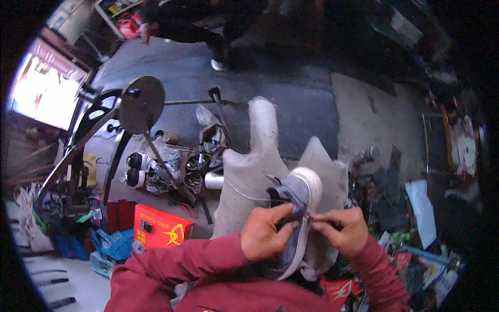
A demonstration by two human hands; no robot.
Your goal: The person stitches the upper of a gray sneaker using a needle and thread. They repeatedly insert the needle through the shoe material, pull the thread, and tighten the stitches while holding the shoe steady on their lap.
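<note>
A grey shoe [295, 184] with a white sole lies on a pale grey cloth [244, 203] over my lap. My left hand [262, 234] is closed on the shoe's upper at its left side, thumb and finger near the opening. My right hand [340, 231] pinches at the sole's edge; whatever is between those fingertips is too small to make out. A thin pale thread crosses the cloth to the shoe, near a white spool [213, 180] at the left.
An iron machine [140, 104] with a round wheel stands left. Shoes and tools [136, 178], a red box [163, 223] and bags [112, 244] surround me. Clutter [416, 255] lies at right. Another person [218, 31] is at the top of the view.
</note>
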